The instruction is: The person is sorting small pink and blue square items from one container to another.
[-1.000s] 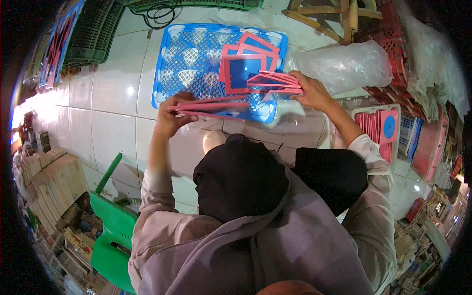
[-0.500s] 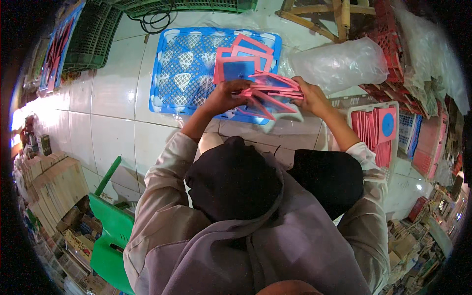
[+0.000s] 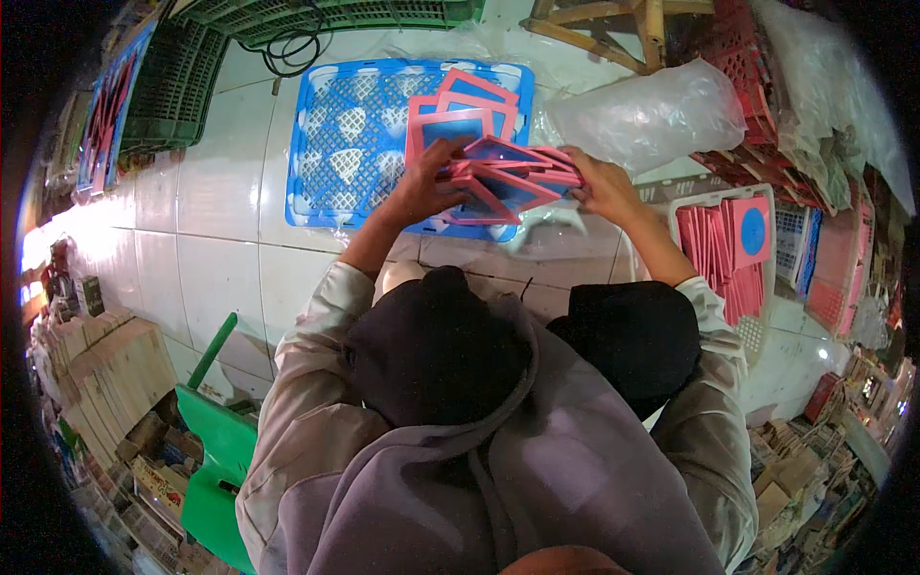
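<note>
Between my two hands is a loose bunch of pink-bordered blue square panels (image 3: 513, 182), fanned at uneven angles. My left hand (image 3: 433, 182) is closed round the bunch's left end. At the other end, my right hand (image 3: 600, 186) grips the panels' edges, its thumb and fingers partly hidden. Just beyond my left hand, more pink-bordered panels (image 3: 458, 123) lie overlapping on the right part of a blue plastic crate (image 3: 295, 182). White shapes with a lattice pattern show across the crate.
To my right, a pale basket (image 3: 674, 222) holds several pink pieces, one bearing a blue disc (image 3: 753, 231). A clear plastic bag (image 3: 652, 110) lies beyond my right hand. A green chair (image 3: 216, 479) stands at left, and a wooden stand (image 3: 594, 14) at the far side.
The panels in my hands have shifted against each other and fan out differently. Both hands keep hold of the bunch. The whole view has moved slightly.
</note>
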A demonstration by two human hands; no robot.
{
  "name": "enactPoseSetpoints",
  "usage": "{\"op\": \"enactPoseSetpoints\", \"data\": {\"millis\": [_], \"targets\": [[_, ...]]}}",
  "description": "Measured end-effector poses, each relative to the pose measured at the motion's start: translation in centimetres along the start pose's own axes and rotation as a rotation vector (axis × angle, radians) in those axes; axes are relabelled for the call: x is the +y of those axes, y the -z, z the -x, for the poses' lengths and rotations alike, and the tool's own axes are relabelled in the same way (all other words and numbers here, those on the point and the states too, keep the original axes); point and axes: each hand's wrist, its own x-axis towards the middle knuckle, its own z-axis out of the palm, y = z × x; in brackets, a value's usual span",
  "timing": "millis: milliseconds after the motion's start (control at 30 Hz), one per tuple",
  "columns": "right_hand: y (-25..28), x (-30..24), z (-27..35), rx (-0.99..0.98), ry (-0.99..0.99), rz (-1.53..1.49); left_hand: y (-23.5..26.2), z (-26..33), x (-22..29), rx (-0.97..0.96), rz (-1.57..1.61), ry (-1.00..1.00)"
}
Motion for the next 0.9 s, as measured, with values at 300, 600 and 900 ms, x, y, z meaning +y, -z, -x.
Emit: {"op": "enactPoseSetpoints", "data": {"millis": [300, 600, 900], "targets": [[8.3, -1.7, 5.1, -0.039, -0.198, 0.061, -0.9, -2.2, -0.5, -0.154, -0.282, -0.203], [21.1, -3.9, 20.3, 0.618, -0.546, 0.029, -2.1, -3.5, 1.6, -0.291, -0.111, -0.076], [19.3, 2.1, 45.1, 0.641, -0.974, 0.362, -1.8, -4.9, 2.0, -0.415, -0.382, -0.099]]}}
